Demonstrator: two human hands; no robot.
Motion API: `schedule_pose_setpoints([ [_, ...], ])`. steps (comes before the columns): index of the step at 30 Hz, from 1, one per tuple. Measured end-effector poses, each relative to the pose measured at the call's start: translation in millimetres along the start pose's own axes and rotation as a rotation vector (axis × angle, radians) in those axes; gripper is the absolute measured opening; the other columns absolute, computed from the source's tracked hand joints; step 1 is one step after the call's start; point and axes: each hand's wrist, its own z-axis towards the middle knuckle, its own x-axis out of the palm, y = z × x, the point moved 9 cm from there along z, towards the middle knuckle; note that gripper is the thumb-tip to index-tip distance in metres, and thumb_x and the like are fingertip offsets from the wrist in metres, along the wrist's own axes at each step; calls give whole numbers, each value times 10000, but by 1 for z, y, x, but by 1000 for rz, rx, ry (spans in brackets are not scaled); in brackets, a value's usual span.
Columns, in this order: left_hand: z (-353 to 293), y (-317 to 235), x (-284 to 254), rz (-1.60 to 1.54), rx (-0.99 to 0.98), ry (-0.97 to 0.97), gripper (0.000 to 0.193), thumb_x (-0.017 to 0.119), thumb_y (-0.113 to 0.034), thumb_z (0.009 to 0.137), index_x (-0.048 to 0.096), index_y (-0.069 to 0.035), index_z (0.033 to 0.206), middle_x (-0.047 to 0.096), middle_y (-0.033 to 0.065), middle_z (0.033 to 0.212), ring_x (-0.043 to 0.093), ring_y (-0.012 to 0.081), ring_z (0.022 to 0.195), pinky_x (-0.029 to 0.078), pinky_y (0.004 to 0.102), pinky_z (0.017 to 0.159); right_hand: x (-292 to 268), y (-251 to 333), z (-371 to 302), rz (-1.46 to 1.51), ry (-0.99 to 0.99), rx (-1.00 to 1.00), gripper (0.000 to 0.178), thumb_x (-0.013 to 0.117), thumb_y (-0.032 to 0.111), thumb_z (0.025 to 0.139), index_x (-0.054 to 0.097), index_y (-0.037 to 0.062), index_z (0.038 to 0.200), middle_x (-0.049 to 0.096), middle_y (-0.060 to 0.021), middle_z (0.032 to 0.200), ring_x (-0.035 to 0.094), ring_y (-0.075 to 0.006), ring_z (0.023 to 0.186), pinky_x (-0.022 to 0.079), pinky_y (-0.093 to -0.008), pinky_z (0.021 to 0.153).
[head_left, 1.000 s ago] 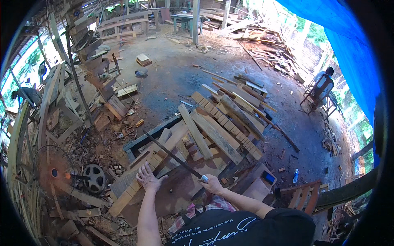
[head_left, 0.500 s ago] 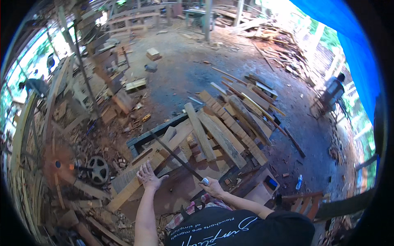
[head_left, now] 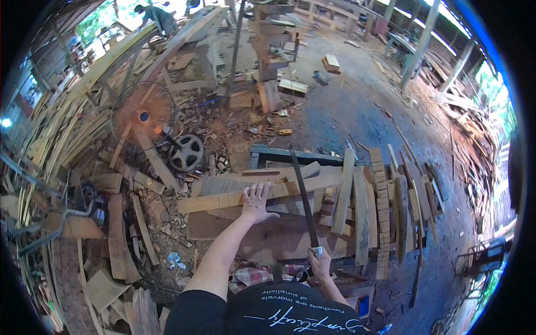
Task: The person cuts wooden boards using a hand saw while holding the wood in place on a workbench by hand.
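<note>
Planks lie side by side across the middle of the frame, the long pale plank [head_left: 251, 196] running left to right under the left hand [head_left: 258, 202], which is pressed flat on it with fingers spread and the arm stretched straight out from the lower centre. Just right of that hand a long dark blade [head_left: 302, 192] slants up from the lower centre toward the dark frame [head_left: 279, 153] behind the planks; its lower end sits in the right hand [head_left: 320, 263], closed around the handle, with the elbow bent close to the body. The hands are well apart, one on the wood, one clamped on the tool.

Beneath the plank a broad reddish board [head_left: 268, 237] forms the near edge of the table, and its front edge stands open toward the person. To the right, upright planks [head_left: 363, 218] and a row of stacked short blocks [head_left: 382, 223] crowd the blade's far side, with little room between. To the left the ground is littered with offcuts and scrap boards [head_left: 120, 234], and a black wheel [head_left: 187, 152] and an orange fan [head_left: 142, 114] stand beyond. Bare dirt floor [head_left: 357, 106] opens in the upper right of the frame.
</note>
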Motion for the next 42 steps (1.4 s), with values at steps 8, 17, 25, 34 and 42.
schedule_pose_setpoints([
  [8,0,-3,0,-10,18,26,1240,675,-737,581,128,-88,1485,251,126,1458,183,310,1367,123,506,1098,-7,19,-2,-60,33,-52,210,673,196,861,587,5,853,572,-55,638,521,-111,596,445,-305,560],
  [17,3,-5,11,17,-34,70,1254,656,-747,595,89,-81,1493,217,157,1485,147,329,1389,101,510,1111,2,-15,7,59,62,-130,134,650,122,886,548,40,859,538,9,658,508,-65,551,401,-231,471],
  [25,0,-3,8,41,-60,112,1269,675,-736,581,92,-76,1494,225,145,1478,136,342,1389,89,506,1116,7,-12,7,61,86,-93,143,645,142,886,555,45,830,506,30,643,437,-61,582,386,-257,516],
  [34,1,-2,9,-2,-40,110,1256,674,-723,600,72,-82,1497,189,143,1507,112,339,1406,82,509,1121,16,-4,3,-8,80,-86,158,638,152,894,531,51,835,526,4,643,490,-81,554,402,-261,494],
  [42,3,-5,10,3,-20,89,1285,682,-735,576,66,-79,1494,197,137,1498,120,329,1402,89,506,1116,26,10,-3,-5,59,-149,149,638,153,893,536,57,841,535,9,658,502,-75,572,412,-249,511],
])
